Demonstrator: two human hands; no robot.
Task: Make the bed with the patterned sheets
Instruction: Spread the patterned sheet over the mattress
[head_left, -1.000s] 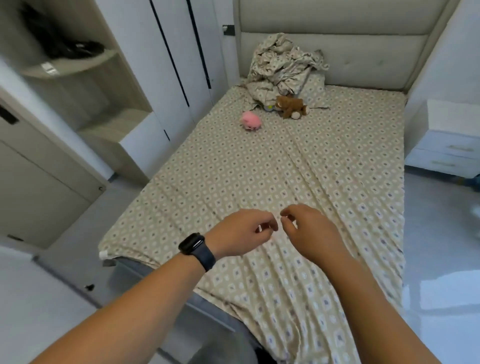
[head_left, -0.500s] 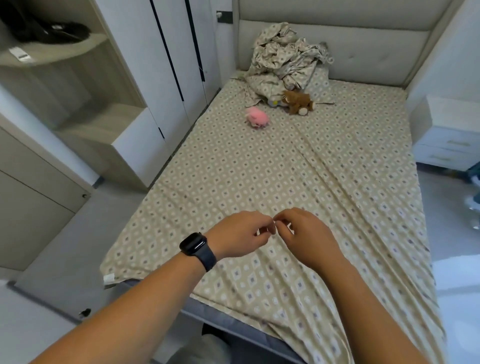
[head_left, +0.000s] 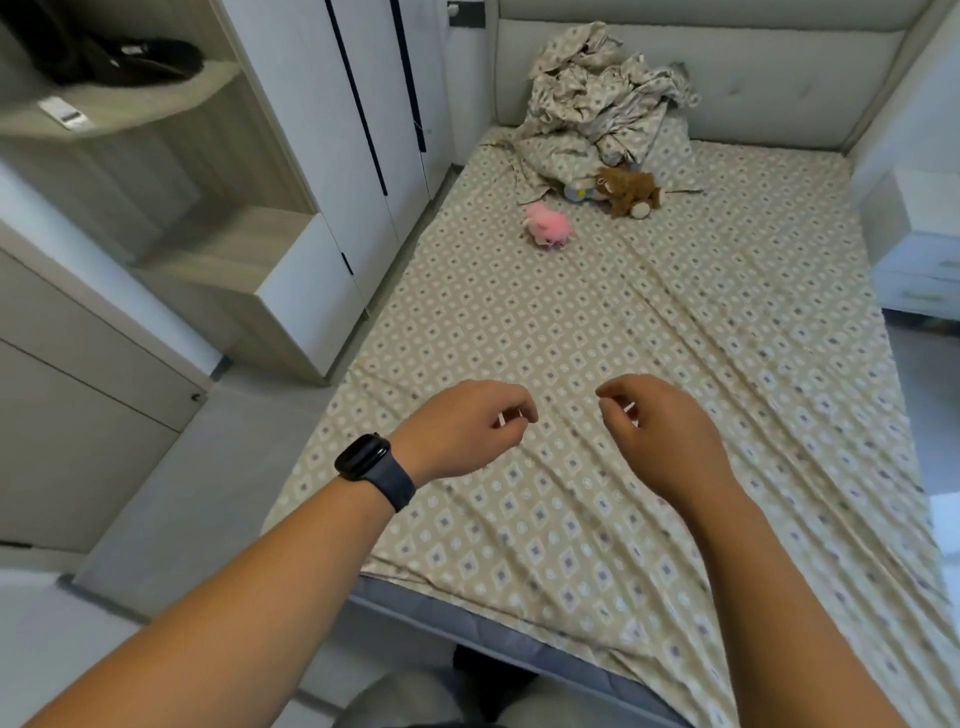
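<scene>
Both hands are held over the foot end of the bed, apart from each other: the left hand (head_left: 467, 423), with a dark smartwatch (head_left: 375, 470) on its wrist, and the right hand (head_left: 657, 431) each have the fingers curled. Whether a fold of cloth is pinched cannot be told; no gathered cloth is seen in either. A patterned sheet (head_left: 597, 332) is spread over most of the mattress (head_left: 467, 626), with long creases running toward the foot end; the near left corner is untucked and bare mattress edge is exposed. A crumpled patterned cover (head_left: 597, 98) is heaped at the headboard (head_left: 753, 93), with a brown plush toy (head_left: 631, 189) and a pink plush toy (head_left: 549, 228) beside it. Judged roughly half done: smoothing, tucking, and spreading the heaped cover remain.
</scene>
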